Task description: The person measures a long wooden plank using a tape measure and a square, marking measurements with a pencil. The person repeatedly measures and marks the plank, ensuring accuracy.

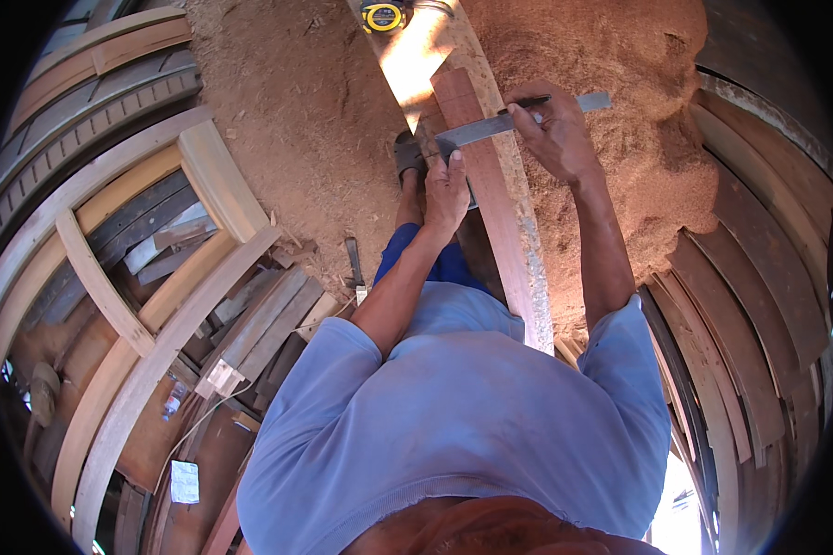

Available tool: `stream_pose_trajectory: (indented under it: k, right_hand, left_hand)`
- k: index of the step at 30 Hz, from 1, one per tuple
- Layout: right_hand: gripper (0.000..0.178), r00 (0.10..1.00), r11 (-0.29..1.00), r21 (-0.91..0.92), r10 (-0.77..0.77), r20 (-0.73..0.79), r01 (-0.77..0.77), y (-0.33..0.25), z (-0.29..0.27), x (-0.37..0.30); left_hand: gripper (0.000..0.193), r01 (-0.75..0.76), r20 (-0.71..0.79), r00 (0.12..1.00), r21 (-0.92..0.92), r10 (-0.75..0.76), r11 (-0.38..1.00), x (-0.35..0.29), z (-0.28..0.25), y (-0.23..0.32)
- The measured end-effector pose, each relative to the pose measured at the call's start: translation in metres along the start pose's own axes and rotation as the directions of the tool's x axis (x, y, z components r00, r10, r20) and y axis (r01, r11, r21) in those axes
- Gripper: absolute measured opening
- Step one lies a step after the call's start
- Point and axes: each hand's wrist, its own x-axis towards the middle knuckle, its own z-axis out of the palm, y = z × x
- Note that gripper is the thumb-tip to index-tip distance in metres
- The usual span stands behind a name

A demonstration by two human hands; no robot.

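Observation:
A reddish-brown wooden board runs lengthwise in front of me on a longer pale plank. Across the board lies the metal blade of a square, its far end sticking out to the right. My left hand is closed at the square's left end, thumb up against it, by the board's left edge. Above the blade, my right hand pinches a thin dark marking tool, which looks like a pencil or pen. Its tip is too small to make out.
A yellow and black tape measure sits at the plank's far end. To the left stand a jointed wooden frame and piled offcuts; a dark hand tool lies nearby. Sawdust is heaped at right, beside stacked boards.

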Motion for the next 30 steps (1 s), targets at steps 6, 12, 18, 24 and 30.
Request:
stream_pose_trajectory:
  k: [6,12,18,24,30]
  right_hand:
    - [0.017,0.993,0.952,0.282,0.099,0.071,-0.115,-0.013,0.011,-0.003]
    - [0.018,0.986,0.923,0.359,0.099,0.137,-0.142,0.009,0.038,0.003]
    - [0.016,0.997,0.986,0.167,0.001,0.079,-0.014,0.004,0.009,0.009]
    - [0.022,0.99,0.928,0.353,0.087,0.11,-0.121,0.014,0.025,0.004]
    - [0.025,0.999,0.998,-0.043,-0.048,0.019,0.049,0.014,-0.006,0.009]
  left_hand:
    - [0.044,0.025,0.021,0.999,-0.018,-0.024,1.0,0.001,-0.003,-0.001]
    - [0.043,0.069,0.041,0.997,-0.116,-0.064,0.991,0.002,-0.001,-0.015]
    - [0.041,0.0,-0.003,1.0,-0.032,0.0,0.999,0.003,-0.001,-0.017]
    - [0.043,0.025,0.011,1.0,0.083,-0.026,0.996,0.003,-0.003,-0.012]
    - [0.044,0.006,-0.009,1.0,-0.018,-0.006,1.0,0.003,-0.001,-0.019]
